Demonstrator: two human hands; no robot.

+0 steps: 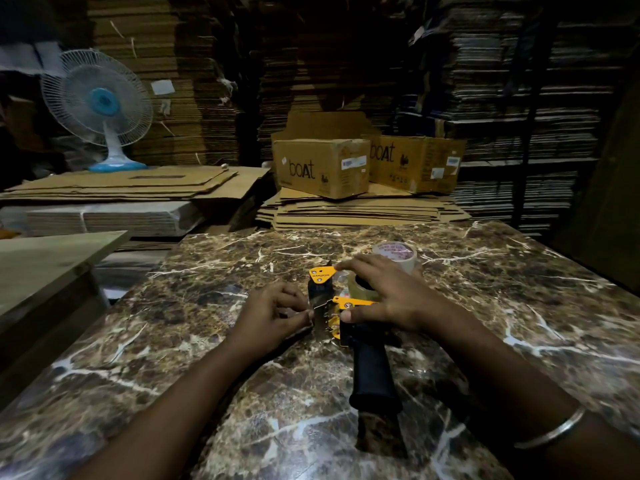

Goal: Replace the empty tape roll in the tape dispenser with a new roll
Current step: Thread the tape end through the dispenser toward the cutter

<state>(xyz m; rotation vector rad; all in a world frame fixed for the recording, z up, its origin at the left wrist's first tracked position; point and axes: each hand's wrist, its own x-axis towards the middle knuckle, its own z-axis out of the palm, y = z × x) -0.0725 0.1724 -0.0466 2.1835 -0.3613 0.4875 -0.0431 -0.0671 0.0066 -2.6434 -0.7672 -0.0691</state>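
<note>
Lying on the marble table [519,306], handle toward the viewer: tape dispenser [349,327], clear tape roll [360,287] sitting in its frame. Pinching something at the metal blade plate with curled left hand [273,313] fingers, tape end too faint to confirm. Spreading over dispenser and roll, right hand [391,296], thumb pressing the yellow bracket. Resting just behind, second roll [394,254].

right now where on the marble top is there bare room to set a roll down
Bare marble top right of the right hand, and left of the left hand. Crowded mid-table: tape dispenser, with a tape roll just behind it.
</note>
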